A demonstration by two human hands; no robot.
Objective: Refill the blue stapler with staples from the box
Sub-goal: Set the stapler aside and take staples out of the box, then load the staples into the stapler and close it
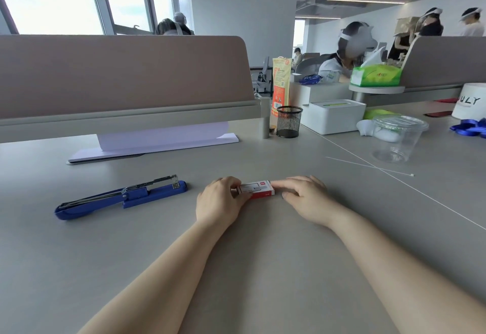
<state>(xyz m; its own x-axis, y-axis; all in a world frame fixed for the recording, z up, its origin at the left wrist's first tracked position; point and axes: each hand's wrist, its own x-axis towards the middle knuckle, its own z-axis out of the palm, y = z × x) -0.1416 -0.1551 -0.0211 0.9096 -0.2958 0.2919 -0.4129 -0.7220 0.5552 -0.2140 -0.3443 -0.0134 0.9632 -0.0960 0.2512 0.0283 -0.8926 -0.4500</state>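
A small red and white staple box [259, 189] lies flat on the grey desk [263, 254], held from both ends. My left hand [221, 202] pinches its left end with thumb and fingers. My right hand [306, 197] touches its right end with the fingertips. The blue stapler [121, 197] lies to the left of the hands, swung fully open, its metal staple channel raised over the blue base. Neither hand touches it.
A stack of white paper [157, 141] lies under the desk divider [123, 75]. A black mesh pen cup [289, 122], a white tissue box [336, 116] and a clear plastic cup [397, 139] stand at the back right. Several people sit at other desks.
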